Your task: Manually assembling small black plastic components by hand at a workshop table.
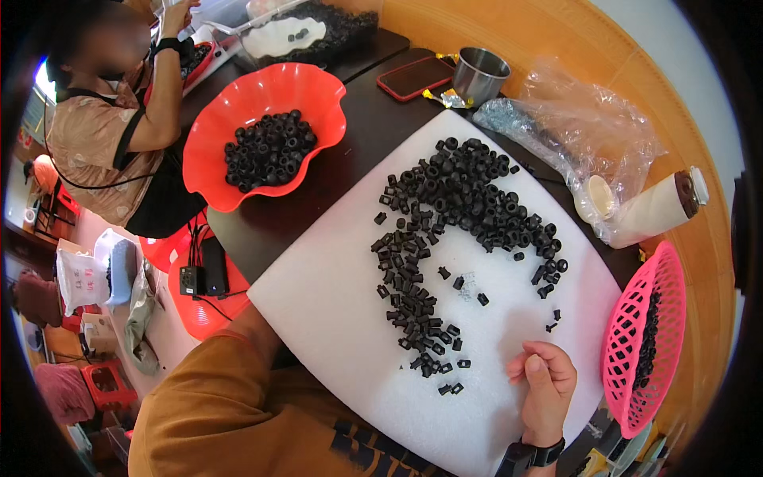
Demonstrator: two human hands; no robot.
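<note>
My right hand (547, 385), with a dark watch at the wrist, hovers over the near right part of a white foam board (318, 286). Its fingers are curled in and the thumb is pressed against them; what they hold, if anything, is hidden. Beyond and to the left of it, small black hollow plastic parts (445, 191) lie in a curved heap. A few loose parts (554, 319) sit just past my fingertips. Several clear bits (469, 285) rest inside the curve. My left hand does not show.
A red wavy bowl (326, 107) holds black round parts. At the right stands a pink basket (612, 350) with dark pieces. Behind the board are a phone (415, 78), a metal cup (481, 75), plastic bags (572, 111) and a bottle (652, 211). Another person (111, 151) works at upper left.
</note>
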